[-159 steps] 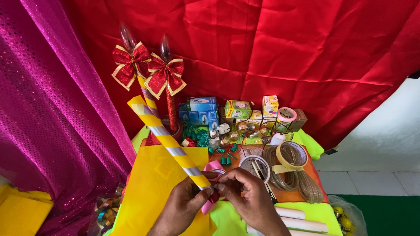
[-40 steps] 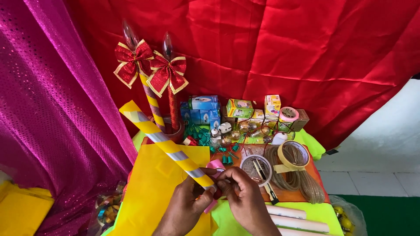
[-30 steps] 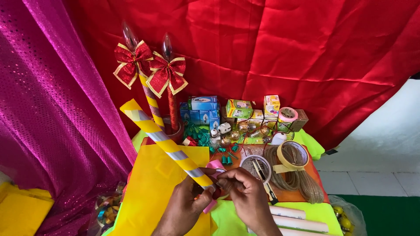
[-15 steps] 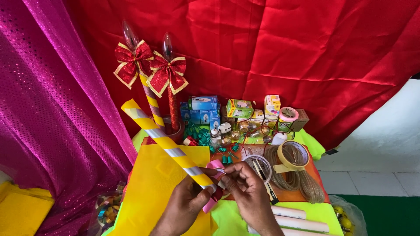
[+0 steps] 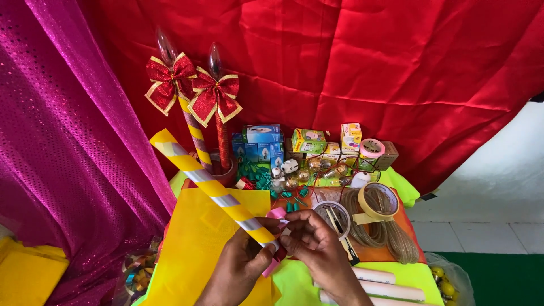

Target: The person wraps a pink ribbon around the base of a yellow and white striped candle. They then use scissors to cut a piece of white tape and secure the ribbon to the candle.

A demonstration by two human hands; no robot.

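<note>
**Striped tube pinched at its lower end**

We hold the yellow-and-silver striped tube [image 5: 212, 190] slanting up to the left over the yellow paper [image 5: 192, 249]. Our left hand [image 5: 241, 266] wraps its lower end; our right hand [image 5: 317, 246] fingers [image 5: 292, 241] pinch that tip, beside a pink strip [image 5: 276, 213].

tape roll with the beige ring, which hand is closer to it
Right. The right hand lies just left of the beige tape roll; the left hand is farther left, gripping the striped tube.
</note>
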